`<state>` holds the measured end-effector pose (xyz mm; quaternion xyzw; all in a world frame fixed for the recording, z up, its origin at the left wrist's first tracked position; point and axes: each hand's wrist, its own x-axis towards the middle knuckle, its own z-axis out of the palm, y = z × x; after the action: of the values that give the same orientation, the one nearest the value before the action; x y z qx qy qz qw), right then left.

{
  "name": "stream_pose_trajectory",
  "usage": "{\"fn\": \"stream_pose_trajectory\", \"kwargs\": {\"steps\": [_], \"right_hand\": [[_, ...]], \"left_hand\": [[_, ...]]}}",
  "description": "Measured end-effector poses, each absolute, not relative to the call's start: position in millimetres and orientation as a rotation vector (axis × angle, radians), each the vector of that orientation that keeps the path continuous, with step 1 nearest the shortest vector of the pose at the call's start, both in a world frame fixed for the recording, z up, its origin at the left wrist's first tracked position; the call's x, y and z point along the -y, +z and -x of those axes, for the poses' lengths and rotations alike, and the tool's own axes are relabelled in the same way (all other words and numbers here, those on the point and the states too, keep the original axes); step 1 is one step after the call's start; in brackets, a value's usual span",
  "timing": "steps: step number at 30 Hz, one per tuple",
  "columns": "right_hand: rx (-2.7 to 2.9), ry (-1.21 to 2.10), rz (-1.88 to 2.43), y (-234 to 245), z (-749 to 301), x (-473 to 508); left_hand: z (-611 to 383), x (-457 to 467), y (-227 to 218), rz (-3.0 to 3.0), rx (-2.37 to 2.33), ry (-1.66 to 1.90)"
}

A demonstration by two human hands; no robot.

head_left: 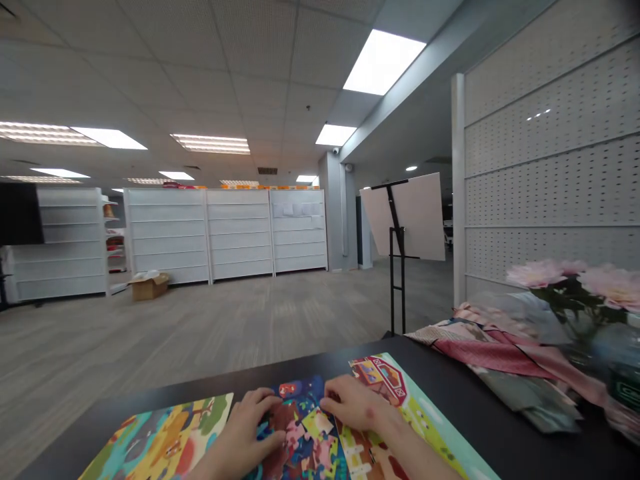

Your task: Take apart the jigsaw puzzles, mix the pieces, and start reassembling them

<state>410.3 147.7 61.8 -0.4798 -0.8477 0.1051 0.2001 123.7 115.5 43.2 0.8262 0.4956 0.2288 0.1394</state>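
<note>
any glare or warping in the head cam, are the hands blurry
In the head view, the ceiling light panels blow out to white, the wide lens visibly warps the perforated white wall near the frame edge, and the left hand and right hand show no heavy blur.

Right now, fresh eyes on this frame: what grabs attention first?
Colourful jigsaw puzzle pieces under the left hand and right hand stand out at bottom centre, on a black table. Pink flowers in a glass vase fill the right edge. Farther back, a white board tilts on a black easel.
</note>
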Motion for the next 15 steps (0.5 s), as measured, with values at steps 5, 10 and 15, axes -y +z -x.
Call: {"fn": "stream_pose_trajectory", "kwargs": {"steps": [5,10,15], "right_hand": [[2.26,0.083,1.463,51.4,-390.2,-152.9],[2.192,-0.017,1.461,54.7,-392.6,-160.3],[2.202,0.028,1.384,37.3,-385.0,-164.0]], "left_hand": [[-113.0,-124.3,32.1,-2.343,-1.602,0.657],[-118.1,-124.1,29.9,-2.321,-1.628,0.654],[-131.3,-117.2,27.2,-2.309,-1.622,0.621]]}}
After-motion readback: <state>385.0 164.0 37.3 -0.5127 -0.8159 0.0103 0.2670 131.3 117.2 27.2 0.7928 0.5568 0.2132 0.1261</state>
